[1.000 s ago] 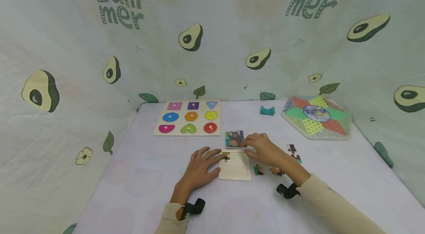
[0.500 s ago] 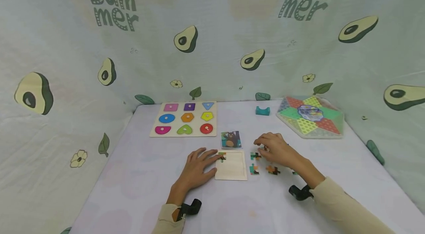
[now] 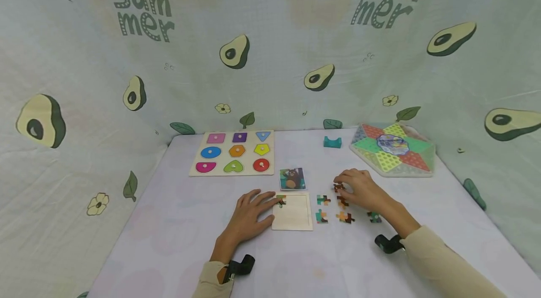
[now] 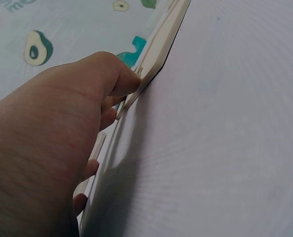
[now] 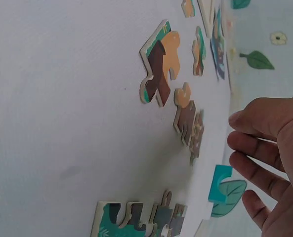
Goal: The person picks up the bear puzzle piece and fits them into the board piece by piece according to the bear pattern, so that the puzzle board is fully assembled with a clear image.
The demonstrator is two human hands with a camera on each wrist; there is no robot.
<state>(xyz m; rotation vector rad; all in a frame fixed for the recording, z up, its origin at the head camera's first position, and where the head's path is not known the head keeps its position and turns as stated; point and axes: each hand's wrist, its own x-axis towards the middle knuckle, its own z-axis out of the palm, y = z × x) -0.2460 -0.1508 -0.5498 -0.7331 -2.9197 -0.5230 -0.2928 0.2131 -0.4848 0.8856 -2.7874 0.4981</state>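
Splayed left hand (image 3: 249, 216) on puzzle tray (image 3: 293, 216)

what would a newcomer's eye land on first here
Probably the bright shape board at the far left of the table and the patterned hexagon at its far right. Nearer, the left hand touches a pale wooden tray, while the right hand is by loose puzzle pieces. Big avocados dot the backdrop.

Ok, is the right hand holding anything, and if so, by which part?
Nothing: the right hand is near flat brown-and-orange jigsaw pieces, its fingers empty.
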